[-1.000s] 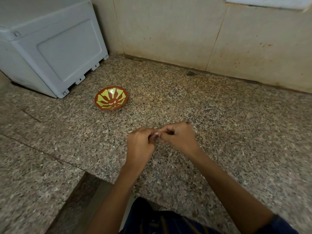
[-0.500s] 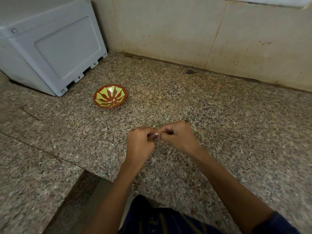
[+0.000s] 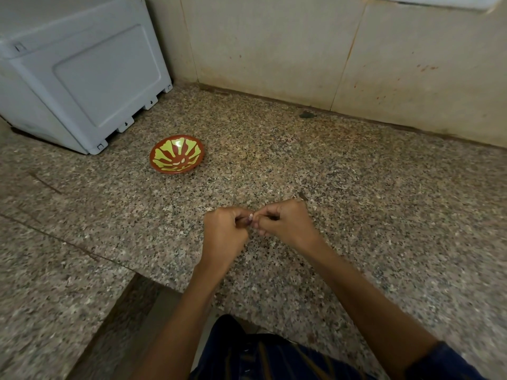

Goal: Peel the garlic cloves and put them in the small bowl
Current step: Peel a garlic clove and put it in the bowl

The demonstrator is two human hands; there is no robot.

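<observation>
My left hand (image 3: 223,234) and my right hand (image 3: 285,222) meet fingertip to fingertip just above the granite counter (image 3: 356,201), near its front edge. Between the fingertips a small pale garlic clove (image 3: 250,216) shows; most of it is hidden by the fingers. Both hands pinch it. A small red bowl with a yellow-green pattern (image 3: 177,157) stands on the counter up and to the left of the hands, well apart from them. I see nothing inside it.
A grey-white plastic appliance (image 3: 82,78) fills the back left corner beside the bowl. A tiled wall (image 3: 301,50) closes the counter's far side. A lower granite surface (image 3: 49,283) lies at the left front. A small dark speck (image 3: 306,114) lies near the wall.
The hands stay together on the clove with only slight finger shifts. The view has moved a little; the bowl and appliance keep their places.
</observation>
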